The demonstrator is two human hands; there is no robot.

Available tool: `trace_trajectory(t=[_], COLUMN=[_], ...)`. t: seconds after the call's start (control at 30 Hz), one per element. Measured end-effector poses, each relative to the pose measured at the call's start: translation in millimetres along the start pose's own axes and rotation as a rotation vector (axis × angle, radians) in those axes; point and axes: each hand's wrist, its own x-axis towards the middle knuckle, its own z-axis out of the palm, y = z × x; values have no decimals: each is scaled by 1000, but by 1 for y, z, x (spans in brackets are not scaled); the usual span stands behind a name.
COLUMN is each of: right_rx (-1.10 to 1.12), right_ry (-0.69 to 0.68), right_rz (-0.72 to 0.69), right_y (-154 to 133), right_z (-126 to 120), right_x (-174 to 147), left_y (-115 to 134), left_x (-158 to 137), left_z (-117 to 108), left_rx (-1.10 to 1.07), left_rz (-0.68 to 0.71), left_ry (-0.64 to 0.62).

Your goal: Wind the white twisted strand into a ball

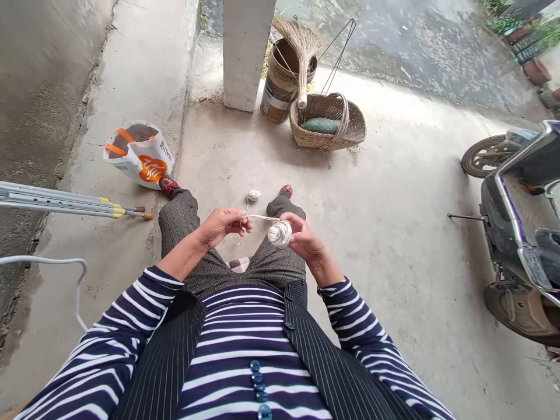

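Observation:
My right hand (305,238) is closed around a ball of white cord (280,234), held above my right thigh. From that ball a stretch of cord (265,218) runs left to my left hand (225,226), where thumb and forefinger pinch it. Past the left fingertips the cord drops towards a second white ball (253,195), which lies on the floor between my feet. Palm and curled fingers of the right hand are partly hidden by the ball it holds.
A white and orange bag (151,157) stands by my left foot, with grey crutches (65,200) nearer. Ahead are a pillar (247,52), a bucket (280,87) under a straw broom (301,44), and a wicker basket (324,140) holding a green gourd (321,125). A scooter (516,216) is at right.

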Motion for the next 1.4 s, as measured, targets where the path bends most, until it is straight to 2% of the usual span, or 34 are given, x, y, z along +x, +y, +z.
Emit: trace_trajectory(t=[0.07, 0.17, 0.27, 0.33, 0.47, 0.53, 0.67, 0.73, 0.8, 0.97, 1.03, 1.13, 1.23, 1.4], right_rx=[-27, -6, 53, 85, 102, 93, 68, 48, 19, -79, -95, -111, -124, -115], right_ry=[-25, -42, -23, 20, 73, 77, 74, 70, 63, 43, 51, 67, 68, 96], right_rz=[-1, -2, 7, 12, 4, 3, 9, 11, 9, 4, -9, -32, -39, -31], right_y=[1, 3, 3, 2, 3, 3, 2, 2, 2, 2, 0, -2, -1, 2], right_z=[3, 6, 6, 3, -3, -3, -2, -1, 0, 3, 5, 9, 10, 5], right_x=[0, 2, 3, 3, 3, 3, 3, 3, 2, 2, 2, 2, 3, 4], left_y=[0, -7, -13, -13, -8, -7, -9, -10, -8, -3, -3, -8, -13, -12], left_x=[5, 12, 10, 5, -7, -9, -10, -9, -8, -5, -3, -3, -5, -12], left_z=[-4, -8, -8, -5, 3, 6, 8, 8, 7, -2, -7, -11, -10, -3], left_rx=[-68, 61, 254, 291, 316, 374, 477, 486, 407, 80, 68, 164, 258, 407], left_rz=[-33, -98, -158, -155, -88, -19, 141, 165, 145, -42, -116, -205, -207, -80], left_ry=[44, 58, -63, -142, -188, -142, 48, 115, 133, 37, 18, -40, -96, -100])
